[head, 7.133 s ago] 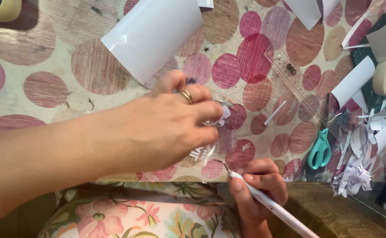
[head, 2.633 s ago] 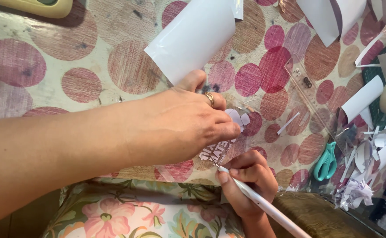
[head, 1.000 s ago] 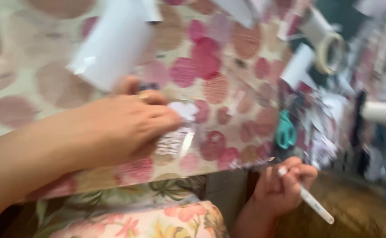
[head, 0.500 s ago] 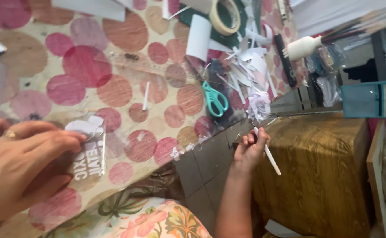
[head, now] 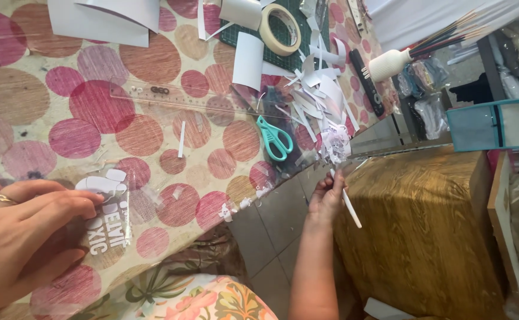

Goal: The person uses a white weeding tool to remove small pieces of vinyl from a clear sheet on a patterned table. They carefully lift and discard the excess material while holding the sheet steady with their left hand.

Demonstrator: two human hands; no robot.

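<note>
Since the earlier frame the view has swung right: the left hand (head: 22, 237) now sits at the near left edge instead of the middle, and the right hand (head: 329, 192) has left the sheet and moved out past the counter's near right edge, over the gap beside a brown wood-grain cabinet (head: 419, 237).

The left hand lies flat, fingers spread and pressed down on a clear plastic sheet with white cut-out letters (head: 108, 222), which rests on the counter (head: 152, 130) under a cloth of pink and brown circles. A gold ring shows on one finger. It pins the sheet rather than gripping it.

The right hand is raised, forearm rising from the near edge, fingers pinched around a thin white stick-shaped tool (head: 349, 207) that slants down to the right. Its fingertips meet a crumpled clump of white scraps (head: 334, 142) at the counter's edge; whether they pinch that too I cannot tell.

Just left of the clump lie teal-handled scissors (head: 274, 137), with a heap of white paper strips (head: 315, 95) beyond. A clear ruler (head: 182, 98) lies across the middle, and a roll of cream masking tape (head: 280, 29) rests on a green cutting mat (head: 301, 24) at the far side. A white bottle-shaped vase (head: 393, 64) at the far right holds thin sticks.
</note>
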